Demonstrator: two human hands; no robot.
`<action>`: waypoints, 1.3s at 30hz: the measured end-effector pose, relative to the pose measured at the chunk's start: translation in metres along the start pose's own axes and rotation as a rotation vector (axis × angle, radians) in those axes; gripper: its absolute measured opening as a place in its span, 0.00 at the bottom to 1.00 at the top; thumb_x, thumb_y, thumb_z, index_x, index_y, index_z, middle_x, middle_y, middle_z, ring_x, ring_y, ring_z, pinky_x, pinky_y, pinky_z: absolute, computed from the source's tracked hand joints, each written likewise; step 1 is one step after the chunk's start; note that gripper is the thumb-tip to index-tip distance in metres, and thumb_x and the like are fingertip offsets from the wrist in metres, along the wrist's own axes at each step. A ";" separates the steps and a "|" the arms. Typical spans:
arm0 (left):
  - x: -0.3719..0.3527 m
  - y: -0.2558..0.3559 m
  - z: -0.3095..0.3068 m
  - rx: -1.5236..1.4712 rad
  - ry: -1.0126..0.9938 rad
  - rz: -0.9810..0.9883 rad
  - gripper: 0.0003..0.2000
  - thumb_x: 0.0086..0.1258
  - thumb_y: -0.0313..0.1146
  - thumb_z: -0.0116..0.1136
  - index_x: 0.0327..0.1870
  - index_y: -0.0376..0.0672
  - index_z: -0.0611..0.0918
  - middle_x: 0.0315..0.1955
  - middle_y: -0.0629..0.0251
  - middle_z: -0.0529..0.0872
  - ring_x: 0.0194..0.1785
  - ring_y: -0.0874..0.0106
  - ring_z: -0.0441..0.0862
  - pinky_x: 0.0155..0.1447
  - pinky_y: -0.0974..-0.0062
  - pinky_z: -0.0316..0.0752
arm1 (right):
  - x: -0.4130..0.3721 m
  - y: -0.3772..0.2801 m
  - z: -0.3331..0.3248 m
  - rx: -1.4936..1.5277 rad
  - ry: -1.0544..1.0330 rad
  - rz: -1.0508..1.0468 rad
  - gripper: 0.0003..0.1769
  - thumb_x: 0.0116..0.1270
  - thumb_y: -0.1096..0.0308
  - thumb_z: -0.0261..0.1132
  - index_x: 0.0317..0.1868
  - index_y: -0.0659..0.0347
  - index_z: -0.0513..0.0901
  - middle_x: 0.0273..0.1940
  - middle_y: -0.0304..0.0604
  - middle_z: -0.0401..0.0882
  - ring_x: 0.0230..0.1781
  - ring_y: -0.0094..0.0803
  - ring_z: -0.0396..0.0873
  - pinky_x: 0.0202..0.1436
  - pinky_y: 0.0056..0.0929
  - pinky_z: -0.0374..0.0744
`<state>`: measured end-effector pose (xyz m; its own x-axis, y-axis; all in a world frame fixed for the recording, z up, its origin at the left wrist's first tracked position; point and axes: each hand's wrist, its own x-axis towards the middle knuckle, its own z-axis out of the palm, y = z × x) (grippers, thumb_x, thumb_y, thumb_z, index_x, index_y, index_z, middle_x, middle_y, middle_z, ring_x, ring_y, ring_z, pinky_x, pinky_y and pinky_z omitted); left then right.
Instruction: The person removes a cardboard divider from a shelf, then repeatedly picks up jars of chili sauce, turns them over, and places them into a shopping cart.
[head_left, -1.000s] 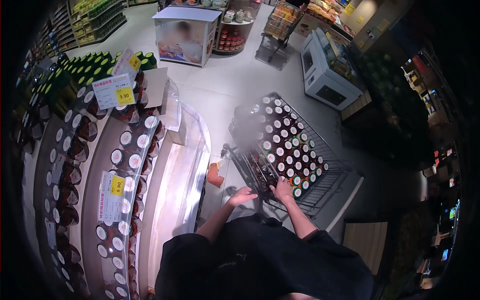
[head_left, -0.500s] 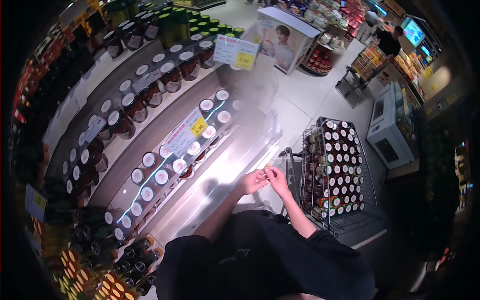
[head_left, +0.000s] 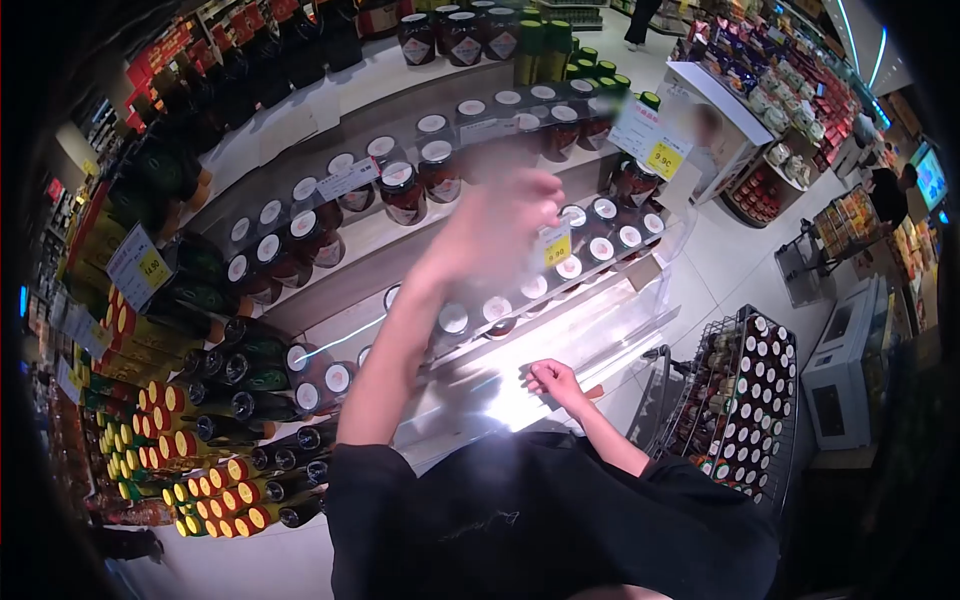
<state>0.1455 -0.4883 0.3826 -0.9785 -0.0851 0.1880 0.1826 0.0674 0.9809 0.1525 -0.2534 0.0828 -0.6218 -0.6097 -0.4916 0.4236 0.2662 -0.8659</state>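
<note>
My left hand [head_left: 512, 222] is raised over the middle shelf, across the front of a price card [head_left: 556, 248]. Its fingers are smeared by motion, and behind it several dark jars are partly hidden. Lower down, my right hand [head_left: 553, 379] hangs above the brightly lit bottom shelf [head_left: 480, 395]. The fingers of this hand are curled in, and what they may hold is hidden. Closest to the left forearm are jars with white lids [head_left: 453, 318] along the clear shelf guard. A small orange-brown piece [head_left: 595, 392] shows beside my right wrist.
A wire cart [head_left: 755, 400] packed with lidded jars stands at my right. Bottles with yellow and red caps [head_left: 215, 495] fill the lower left. Another person [head_left: 886, 195] stands by a loaded cart [head_left: 843, 228] in the aisle, near a white display case [head_left: 848, 375].
My hands, together at the fingertips before, have come apart. The left has swung up over the shelf; the right stays low. The view has turned left, toward the shelves.
</note>
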 end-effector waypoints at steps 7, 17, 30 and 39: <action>0.125 -0.007 -0.142 0.526 0.430 0.239 0.13 0.66 0.37 0.62 0.47 0.42 0.84 0.41 0.63 0.87 0.44 0.73 0.84 0.48 0.75 0.77 | 0.008 0.022 0.001 0.067 -0.081 -0.107 0.17 0.75 0.59 0.56 0.54 0.63 0.77 0.42 0.41 0.82 0.39 0.25 0.83 0.42 0.22 0.79; 0.264 -0.043 -0.268 1.395 0.840 0.150 0.25 0.60 0.48 0.65 0.59 0.54 0.77 0.58 0.56 0.74 0.61 0.54 0.74 0.60 0.59 0.73 | -0.051 -0.002 -0.040 0.228 0.276 0.038 0.17 0.76 0.61 0.54 0.56 0.64 0.76 0.45 0.44 0.82 0.42 0.27 0.82 0.44 0.24 0.79; 0.291 -0.064 -0.290 0.957 0.906 0.184 0.20 0.60 0.43 0.68 0.52 0.49 0.79 0.51 0.53 0.82 0.57 0.57 0.78 0.60 0.63 0.72 | -0.075 0.016 -0.064 0.203 0.502 0.007 0.15 0.76 0.61 0.55 0.51 0.64 0.77 0.44 0.44 0.83 0.40 0.28 0.82 0.42 0.25 0.79; 0.232 0.020 -0.238 0.554 0.944 0.310 0.24 0.60 0.47 0.70 0.55 0.46 0.79 0.49 0.58 0.81 0.53 0.67 0.79 0.55 0.70 0.75 | -0.081 -0.036 -0.051 0.194 0.288 -0.092 0.19 0.75 0.58 0.54 0.52 0.67 0.77 0.46 0.44 0.83 0.43 0.27 0.81 0.48 0.26 0.77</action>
<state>-0.0547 -0.7434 0.4573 -0.3922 -0.6871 0.6117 0.1068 0.6264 0.7721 0.1540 -0.1752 0.1488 -0.8112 -0.3821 -0.4427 0.4577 0.0564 -0.8873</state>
